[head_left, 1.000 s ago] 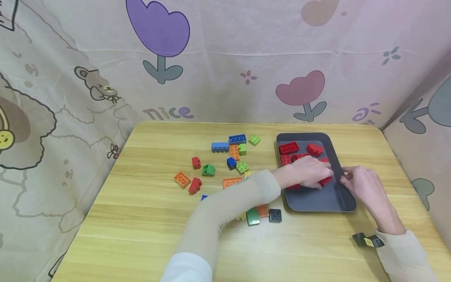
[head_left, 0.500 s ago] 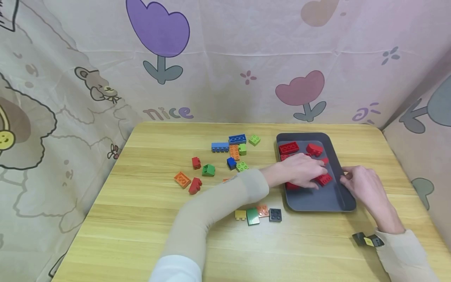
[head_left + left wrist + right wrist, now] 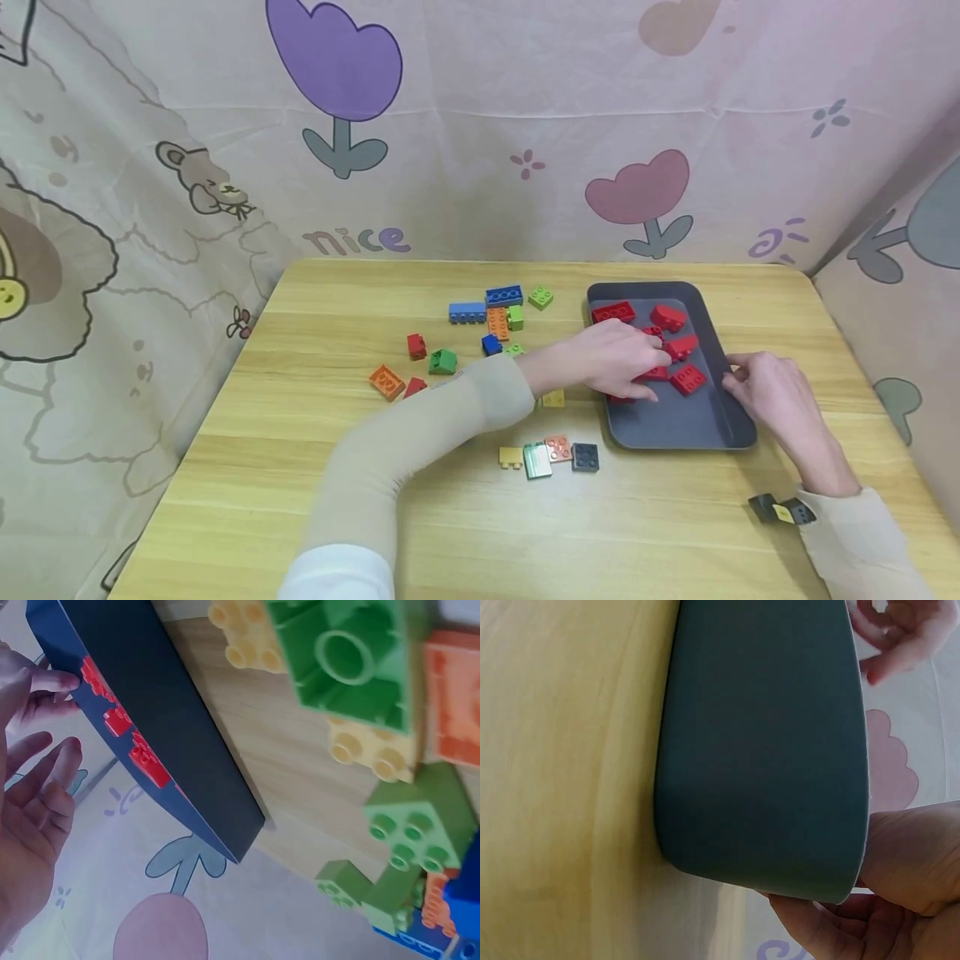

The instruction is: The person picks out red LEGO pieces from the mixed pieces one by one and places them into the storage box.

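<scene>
A dark grey tray (image 3: 678, 425) with several red toy building bricks (image 3: 687, 380) in it stands on the right of the table. My left hand (image 3: 618, 358) is over the tray's left side, fingers loosely bent and holding nothing; it covers some bricks in the head view. In the left wrist view the left hand (image 3: 37, 817) hangs beside the tray's rim with nothing between its fingers. My right hand (image 3: 772, 392) pinches the tray's right rim between thumb and fingers. The right wrist view shows the right hand (image 3: 885, 900) at the tray's corner, thumb inside and fingers outside.
Left of the tray lie loose bricks: a blue brick (image 3: 467, 312), a green brick (image 3: 443, 362), an orange brick (image 3: 387, 382), a red brick (image 3: 416, 347) and others. A black brick (image 3: 585, 457) lies near the tray's front left corner. A patterned cloth (image 3: 480, 167) hangs behind the table.
My left hand has moved left across the tray, uncovering red bricks in its middle; one red brick there is now free of its fingers. The right hand has stayed on the rim.
</scene>
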The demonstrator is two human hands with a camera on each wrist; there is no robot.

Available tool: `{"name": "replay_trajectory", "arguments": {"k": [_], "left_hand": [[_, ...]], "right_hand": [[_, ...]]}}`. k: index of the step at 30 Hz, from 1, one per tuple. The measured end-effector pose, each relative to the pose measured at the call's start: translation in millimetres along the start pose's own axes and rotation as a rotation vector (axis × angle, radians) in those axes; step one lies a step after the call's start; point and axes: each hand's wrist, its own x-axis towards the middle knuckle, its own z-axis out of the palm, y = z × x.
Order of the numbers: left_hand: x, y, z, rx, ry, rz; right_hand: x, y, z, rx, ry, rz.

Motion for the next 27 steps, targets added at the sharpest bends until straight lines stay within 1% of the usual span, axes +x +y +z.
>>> {"name": "replay_trajectory", "arguments": {"k": [5,11,15,18,21,24,27], "left_hand": [[-20.9,-5.9,0.7,-0.028,0.022,0.009],[-45.5,-20.7,4.5,-0.097,0.027,-0.019],[-62.9,-32.0,9.2,-0.096,0.031,-0.045],[-77.0,-39.9,13.7,-0.092,0.060,-0.070],[-92.0,-47.3,18.6,-0.108,0.117,-0.094],[-106.6,-53.8,24.3,-0.120,0.155,-0.133],[-120.2,-59.4,29.7,-0.124,0.161,-0.180]], "right_hand": [[0.5,-0.5,0.9,-0.001,0.018,-0.010],[-0.6,-0.1,0.8,0.000,0.012,-0.011],[-0.8,0.3,0.9,-0.001,0.016,-0.013],[-0.3,0.0,0.5,-0.004,0.011,-0.009],[-0.1,-0.5,-0.1,-0.003,0.001,0.000],[-0.3,-0.5,-0.3,-0.003,-0.002,-0.006],[-0.7,-0.2,-0.4,0.000,0.002,-0.013]]}}
